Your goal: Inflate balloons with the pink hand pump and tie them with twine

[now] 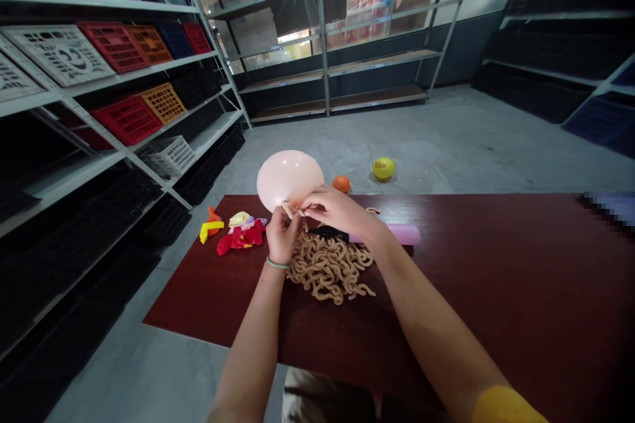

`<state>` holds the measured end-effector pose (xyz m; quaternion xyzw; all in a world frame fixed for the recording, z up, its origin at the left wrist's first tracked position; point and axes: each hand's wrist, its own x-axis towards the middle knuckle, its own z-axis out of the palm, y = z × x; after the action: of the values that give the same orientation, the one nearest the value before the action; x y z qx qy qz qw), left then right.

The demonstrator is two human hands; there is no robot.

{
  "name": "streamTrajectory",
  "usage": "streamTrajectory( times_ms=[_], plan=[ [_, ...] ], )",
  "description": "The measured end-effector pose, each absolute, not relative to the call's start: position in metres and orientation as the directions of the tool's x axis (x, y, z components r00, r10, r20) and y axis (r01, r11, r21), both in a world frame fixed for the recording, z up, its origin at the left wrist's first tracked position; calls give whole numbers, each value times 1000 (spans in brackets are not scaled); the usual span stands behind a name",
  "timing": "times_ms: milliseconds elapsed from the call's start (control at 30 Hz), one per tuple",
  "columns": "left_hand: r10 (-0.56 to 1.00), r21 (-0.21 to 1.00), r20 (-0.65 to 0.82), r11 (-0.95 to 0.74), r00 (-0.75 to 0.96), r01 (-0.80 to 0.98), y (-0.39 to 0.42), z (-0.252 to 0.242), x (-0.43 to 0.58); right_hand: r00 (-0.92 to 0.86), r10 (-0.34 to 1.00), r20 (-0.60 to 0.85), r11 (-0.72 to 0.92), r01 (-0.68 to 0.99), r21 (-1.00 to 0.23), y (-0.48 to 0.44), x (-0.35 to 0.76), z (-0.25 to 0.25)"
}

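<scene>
A blown-up pale pink balloon (289,178) is above the far edge of the table, its neck toward me. My left hand (282,238), with a green band at the wrist, is closed in a pinch at the balloon's neck. From the right, my right hand (333,210) pinches at the same neck, fingertips close to the left ones. A short tan strand shows at the fingers; its exact path is hidden. Just below the hands lies a heap of tan curly strands (330,268). Behind my right forearm is a purple tube with a black end, perhaps a pump (404,234).
Limp balloons in red (243,236), yellow (211,230) and other colours lie at the table's left. An orange balloon (341,184) and a yellow-green balloon (383,168) are beyond the dark red table (496,264). Shelves with crates (122,46) stand left; a shelf rack (325,66) stands behind.
</scene>
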<state>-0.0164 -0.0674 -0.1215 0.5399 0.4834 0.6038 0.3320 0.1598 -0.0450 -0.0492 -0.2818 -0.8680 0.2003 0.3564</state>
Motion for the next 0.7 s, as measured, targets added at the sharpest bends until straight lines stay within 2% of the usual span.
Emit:
streamTrajectory(
  times_ms=[167, 433, 700],
  plan=[
    [924, 931, 361, -348, -127, 109, -69, -120, -15, -554, 691, 464, 714, 425, -556, -43, 164, -53],
    [909, 911, 410, -404, -76, 84, -69, -116, -11, -508, 702, 500, 712, 496, -496, -43, 160, -55],
    [905, 904, 410, -420, -117, -81, -70, -108, -5, -471, 685, 555, 702, 631, -331, -43, 157, -58]
  ],
)
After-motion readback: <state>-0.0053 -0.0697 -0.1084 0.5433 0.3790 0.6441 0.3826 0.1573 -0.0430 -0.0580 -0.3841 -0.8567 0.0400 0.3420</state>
